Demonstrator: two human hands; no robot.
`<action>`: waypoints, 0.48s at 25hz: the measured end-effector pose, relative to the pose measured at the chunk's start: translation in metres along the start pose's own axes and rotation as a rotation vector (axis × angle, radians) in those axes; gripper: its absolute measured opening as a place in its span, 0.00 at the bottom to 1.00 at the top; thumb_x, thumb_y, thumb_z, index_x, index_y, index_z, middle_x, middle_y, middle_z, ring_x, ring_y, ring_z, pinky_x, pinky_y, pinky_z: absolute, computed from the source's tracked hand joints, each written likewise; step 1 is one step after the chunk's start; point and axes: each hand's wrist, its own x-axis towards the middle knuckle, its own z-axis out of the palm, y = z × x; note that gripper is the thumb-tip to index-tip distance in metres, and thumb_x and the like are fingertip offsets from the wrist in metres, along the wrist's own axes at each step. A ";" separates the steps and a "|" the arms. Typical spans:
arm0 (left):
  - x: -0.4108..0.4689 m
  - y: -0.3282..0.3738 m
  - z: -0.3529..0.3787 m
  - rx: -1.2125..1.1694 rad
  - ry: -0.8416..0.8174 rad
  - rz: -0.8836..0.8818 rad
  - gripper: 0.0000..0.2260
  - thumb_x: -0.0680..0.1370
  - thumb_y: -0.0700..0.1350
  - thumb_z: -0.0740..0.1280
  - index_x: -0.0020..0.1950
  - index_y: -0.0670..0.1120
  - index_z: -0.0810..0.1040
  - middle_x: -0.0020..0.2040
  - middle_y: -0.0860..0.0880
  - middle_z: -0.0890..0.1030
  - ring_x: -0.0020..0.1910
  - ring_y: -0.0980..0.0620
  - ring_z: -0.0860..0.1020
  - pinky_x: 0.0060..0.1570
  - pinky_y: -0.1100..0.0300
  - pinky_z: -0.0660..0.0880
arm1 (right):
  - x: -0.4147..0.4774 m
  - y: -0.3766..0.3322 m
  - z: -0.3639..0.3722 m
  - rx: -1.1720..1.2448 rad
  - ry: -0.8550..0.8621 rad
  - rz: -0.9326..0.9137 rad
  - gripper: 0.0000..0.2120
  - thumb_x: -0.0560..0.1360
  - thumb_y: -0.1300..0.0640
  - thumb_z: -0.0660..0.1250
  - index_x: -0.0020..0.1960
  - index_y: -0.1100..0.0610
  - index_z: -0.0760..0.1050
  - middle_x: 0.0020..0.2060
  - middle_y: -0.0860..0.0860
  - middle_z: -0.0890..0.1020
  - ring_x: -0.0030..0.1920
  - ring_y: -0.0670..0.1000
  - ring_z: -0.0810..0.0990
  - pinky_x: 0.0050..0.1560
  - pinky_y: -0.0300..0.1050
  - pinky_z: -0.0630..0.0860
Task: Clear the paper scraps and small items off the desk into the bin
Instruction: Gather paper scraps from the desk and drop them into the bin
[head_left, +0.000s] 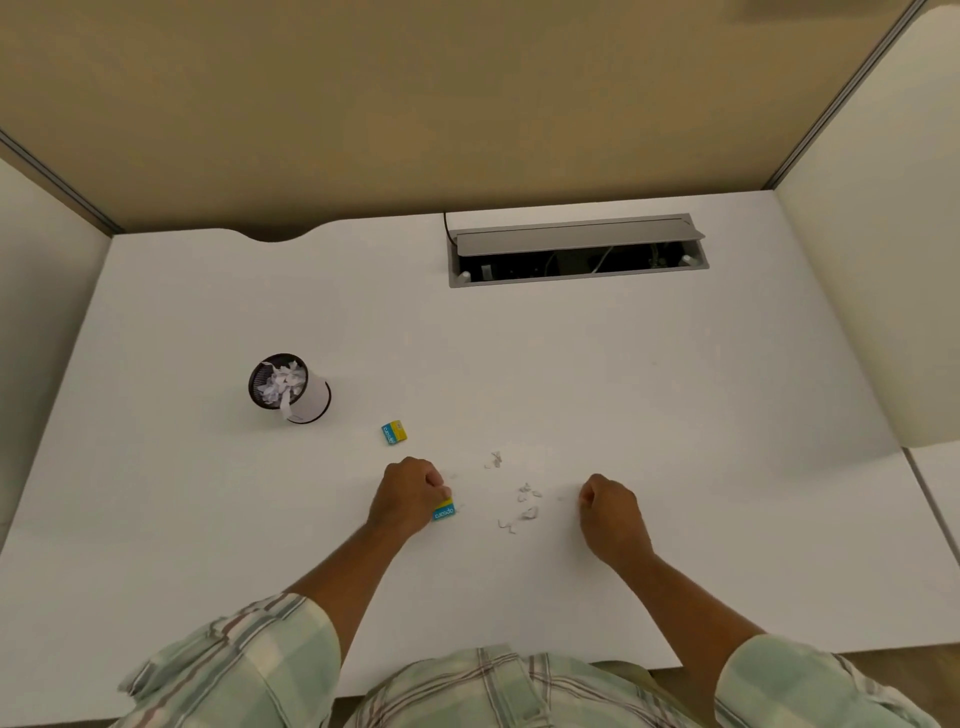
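A small mesh bin (289, 387) stands on the white desk (623, 389) at the left, stuffed with white paper scraps. A blue and yellow small box (394, 432) lies loose between the bin and my hands. My left hand (408, 493) rests on the desk, closed around a second blue and yellow box (443, 511) that pokes out at its right side. Several small paper scraps (524, 501) lie scattered between my hands. My right hand (610, 506) is a closed fist on the desk right of the scraps, with nothing visible in it.
An open grey cable hatch (576, 249) with a raised lid sits at the back of the desk. Beige partition walls (415, 104) enclose the desk at the back and both sides. The desk's front edge runs just before my body.
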 end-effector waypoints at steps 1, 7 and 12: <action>-0.001 0.003 0.003 0.019 -0.003 0.006 0.04 0.74 0.45 0.74 0.41 0.46 0.85 0.41 0.49 0.85 0.41 0.52 0.82 0.42 0.59 0.79 | -0.002 -0.009 0.006 0.005 -0.021 -0.013 0.10 0.77 0.65 0.56 0.42 0.57 0.74 0.39 0.53 0.81 0.40 0.52 0.79 0.40 0.48 0.78; -0.003 0.021 0.013 0.033 0.021 0.020 0.04 0.75 0.43 0.73 0.44 0.43 0.86 0.45 0.46 0.86 0.45 0.49 0.82 0.44 0.58 0.79 | 0.005 -0.063 0.031 0.241 -0.150 0.026 0.08 0.75 0.66 0.61 0.46 0.56 0.76 0.46 0.54 0.84 0.48 0.56 0.84 0.46 0.45 0.80; 0.000 0.031 0.004 -0.139 0.068 0.075 0.02 0.74 0.39 0.73 0.44 0.44 0.86 0.44 0.48 0.86 0.42 0.53 0.82 0.46 0.60 0.80 | 0.006 -0.066 0.024 0.633 -0.139 0.134 0.04 0.71 0.65 0.67 0.44 0.58 0.78 0.40 0.59 0.86 0.38 0.57 0.86 0.46 0.61 0.85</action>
